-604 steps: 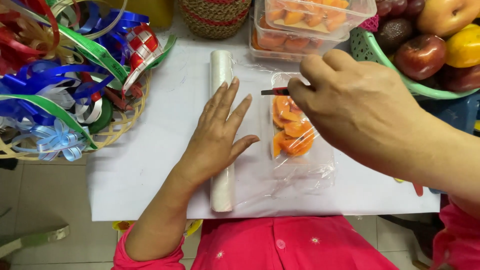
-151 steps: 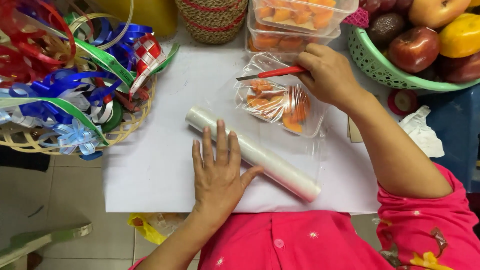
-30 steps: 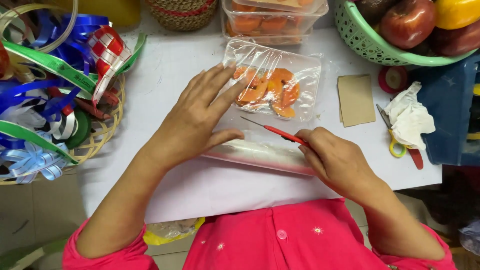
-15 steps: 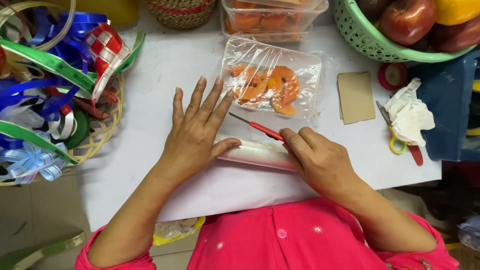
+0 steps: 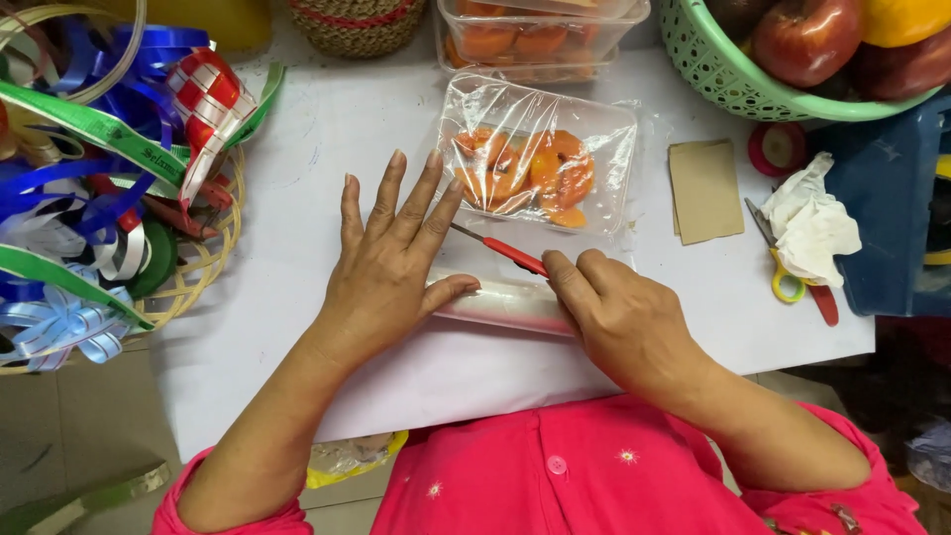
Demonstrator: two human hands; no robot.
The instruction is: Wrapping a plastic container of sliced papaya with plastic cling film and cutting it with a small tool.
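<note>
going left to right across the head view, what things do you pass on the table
basket of ribbons → left hand → right hand holding a red-handled cutter → tan card → crumpled tissue over scissors

1. Clear plastic tray (image 5: 540,159), rectangular, wrapped in transparent film, holding orange fruit slices; lies on the white table (image 5: 327,129) at centre, just beyond the fingertips of the left hand (image 5: 386,282).

2. Stacked clear plastic containers (image 5: 540,35), rectangular, holding orange fruit pieces; at the far table edge, directly behind the wrapped tray.

3. Roll of transparent cling film (image 5: 505,302), long and cylindrical; lies crosswise near the front of the table, under the left thumb and against the right hand (image 5: 619,322).

4. Plain tan card (image 5: 705,190), rectangular, flat on the table to the right of the wrapped tray; no marking can be made out.

No signs or screens.
</note>
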